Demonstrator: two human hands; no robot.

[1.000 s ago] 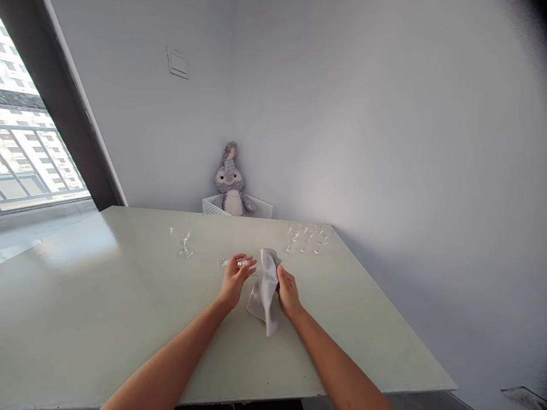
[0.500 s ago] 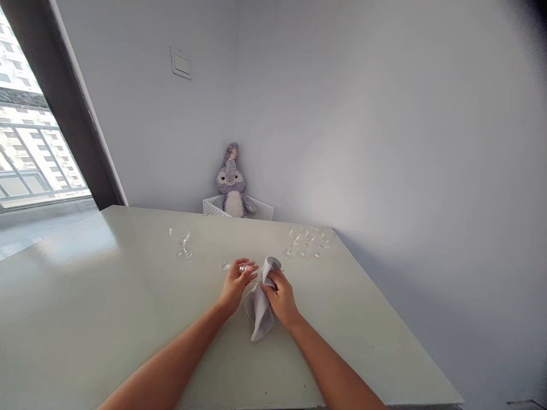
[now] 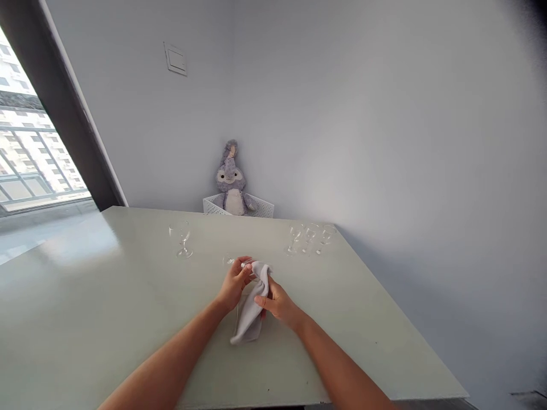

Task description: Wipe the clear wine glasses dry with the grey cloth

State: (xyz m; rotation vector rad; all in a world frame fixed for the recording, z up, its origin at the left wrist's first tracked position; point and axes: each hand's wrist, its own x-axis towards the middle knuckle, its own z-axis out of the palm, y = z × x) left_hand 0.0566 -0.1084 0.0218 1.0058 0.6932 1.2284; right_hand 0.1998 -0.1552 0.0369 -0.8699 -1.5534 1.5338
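Observation:
My left hand (image 3: 234,282) is closed around a clear stemmed glass (image 3: 231,261) tipped on its side, its foot pointing left. The bowl of that glass is covered by my fingers and a pale grey cloth (image 3: 252,310). Gripping the cloth from the right is my right hand (image 3: 277,302), thumb lying on top of it. The cloth drapes over the bowl end and hangs down toward the table between my forearms. Both hands are just above the tabletop, close together.
One stemmed glass (image 3: 183,242) stands upright at the back left of the pale table (image 3: 128,319). Three more, including a stemmed glass (image 3: 294,236), stand at the back right. Beyond the far edge, a plush rabbit (image 3: 233,185) sits in a white perforated basket (image 3: 211,206) against the walls.
My right hand has brought the cloth left and over the bowl of the glass, and the cloth's hanging end has swung left. My left hand keeps hold of the glass.

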